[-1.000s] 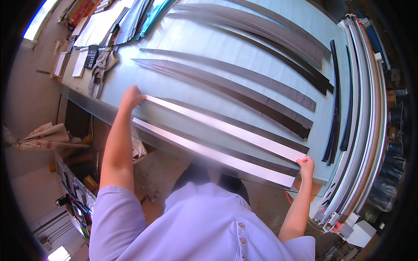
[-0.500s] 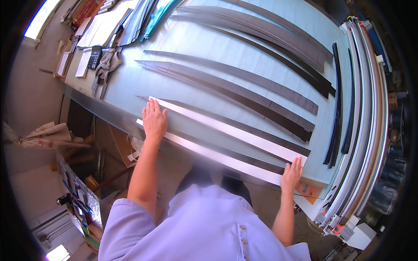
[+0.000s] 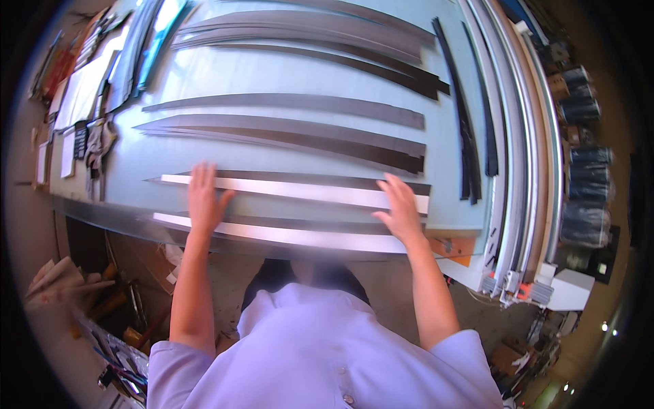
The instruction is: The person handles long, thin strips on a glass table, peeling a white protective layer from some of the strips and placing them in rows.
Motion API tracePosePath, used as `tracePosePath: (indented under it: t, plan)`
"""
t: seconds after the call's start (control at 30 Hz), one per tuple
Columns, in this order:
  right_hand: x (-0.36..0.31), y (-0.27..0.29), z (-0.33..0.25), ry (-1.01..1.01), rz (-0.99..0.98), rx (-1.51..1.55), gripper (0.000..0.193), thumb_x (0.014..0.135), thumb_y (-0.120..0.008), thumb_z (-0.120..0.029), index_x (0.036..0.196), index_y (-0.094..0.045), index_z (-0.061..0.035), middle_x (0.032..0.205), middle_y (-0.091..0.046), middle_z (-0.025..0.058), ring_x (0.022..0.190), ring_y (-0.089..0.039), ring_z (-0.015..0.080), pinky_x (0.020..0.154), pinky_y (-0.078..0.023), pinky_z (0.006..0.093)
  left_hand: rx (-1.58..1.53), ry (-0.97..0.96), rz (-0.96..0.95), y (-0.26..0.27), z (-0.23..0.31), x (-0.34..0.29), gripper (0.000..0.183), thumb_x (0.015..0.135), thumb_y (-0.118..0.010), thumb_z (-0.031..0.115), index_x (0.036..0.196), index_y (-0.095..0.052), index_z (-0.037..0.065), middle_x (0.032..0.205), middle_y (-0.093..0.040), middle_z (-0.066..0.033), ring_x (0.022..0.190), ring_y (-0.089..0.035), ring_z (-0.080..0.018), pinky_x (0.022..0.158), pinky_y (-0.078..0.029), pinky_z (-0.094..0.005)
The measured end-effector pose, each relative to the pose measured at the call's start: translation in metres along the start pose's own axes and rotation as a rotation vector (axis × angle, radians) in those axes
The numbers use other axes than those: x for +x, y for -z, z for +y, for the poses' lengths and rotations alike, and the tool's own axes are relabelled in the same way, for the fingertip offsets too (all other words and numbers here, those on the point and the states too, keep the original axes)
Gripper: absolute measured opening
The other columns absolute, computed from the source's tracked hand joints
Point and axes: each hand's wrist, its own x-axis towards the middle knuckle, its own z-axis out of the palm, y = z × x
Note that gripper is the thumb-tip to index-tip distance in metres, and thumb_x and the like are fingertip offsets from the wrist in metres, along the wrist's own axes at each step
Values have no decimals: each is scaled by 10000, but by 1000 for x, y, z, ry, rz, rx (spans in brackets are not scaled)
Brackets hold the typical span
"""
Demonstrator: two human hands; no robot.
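My left hand (image 3: 205,199) lies spread over the left part of the long white strip (image 3: 300,189), fingertips reaching just past its far edge. Further right, my right hand (image 3: 400,210) rests flat across the same strip, thumb apart and pointing inward. Under the white strip is a dark grey tapered strip (image 3: 272,178), its pointed left tip sticking out. A second white strip (image 3: 313,237) lies along the table's near edge, with a dark strip (image 3: 300,223) showing behind it. Neither hand is closed round anything.
Several grey and black tapered strips (image 3: 286,136) lie across the pale table (image 3: 272,78). Black narrow strips (image 3: 458,109) lie at the right, beside long rails or rollers (image 3: 521,136). A calculator (image 3: 81,140), gloves (image 3: 99,142) and papers (image 3: 78,95) sit at the left.
The view has turned, so the table's strips now run more level. My right hand has moved inward from the white strip's right end. The left hand still lies near its left end.
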Motion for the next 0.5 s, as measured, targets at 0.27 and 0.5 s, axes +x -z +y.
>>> tracePosePath:
  t: [0.27, 0.5]
  plan:
    - [25, -1, -2, 164, -149, 46, 692, 689, -802, -125, 1333, -555, -81, 1357, -530, 172, 1291, -477, 366, 1095, -385, 457, -187, -322, -148, -1, 90, 19, 933, 618, -912, 224, 1442, -485, 127, 1385, -498, -118, 1316, -428, -353, 1131, -341, -462]
    - [5, 22, -26, 152, -89, 106, 593, 718, -755, -120, 1282, -578, -75, 1328, -521, 150, 1265, -479, 357, 1084, -391, 450, -149, -422, -117, 6, 70, 25, 669, 650, -875, 166, 1257, -601, 96, 1250, -580, -104, 1207, -521, -335, 1138, -349, -471]
